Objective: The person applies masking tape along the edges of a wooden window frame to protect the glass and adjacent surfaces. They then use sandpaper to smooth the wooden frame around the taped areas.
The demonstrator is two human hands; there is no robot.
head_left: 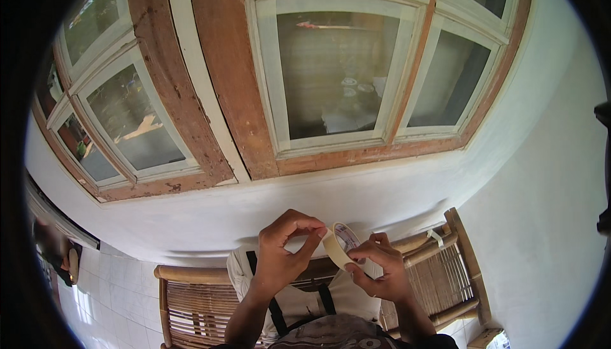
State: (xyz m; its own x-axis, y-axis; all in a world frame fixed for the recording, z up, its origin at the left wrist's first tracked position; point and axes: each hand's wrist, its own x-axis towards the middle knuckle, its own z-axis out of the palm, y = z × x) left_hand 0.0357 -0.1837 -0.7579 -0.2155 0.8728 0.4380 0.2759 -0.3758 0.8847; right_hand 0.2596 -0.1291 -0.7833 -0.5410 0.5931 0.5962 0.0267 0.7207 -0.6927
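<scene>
I hold a roll of masking tape (339, 246) up in front of me, low in the view and a little right of centre. My right hand (380, 274) is clamped on it: the thumb presses the lower rim and the fingers curl behind the roll, so the cream outer band faces my left hand and the printed core faces me. My left hand (285, 253) sits at nine o'clock from the roll, just beside it, with thumb and forefinger pinched together at the roll's edge (whether a loose end of tape lies between them I cannot tell, the strip is too thin to make out).

Below both hands, at six o'clock, stands a bamboo chair (445, 266) with a slatted back, its right post reaching up toward three o'clock of my right hand. A pale cloth with dark straps (299, 301) hangs over the chair back right under my wrists. A second bamboo seat (191, 301) shows at eight o'clock, on a white tiled floor (118, 298).

At twelve o'clock, well apart from the tape, a white wall (394, 190) carries a window (337, 62) with cream bars and worn brown wooden frames. A second window (127, 107) of the same kind sits at ten o'clock.
</scene>
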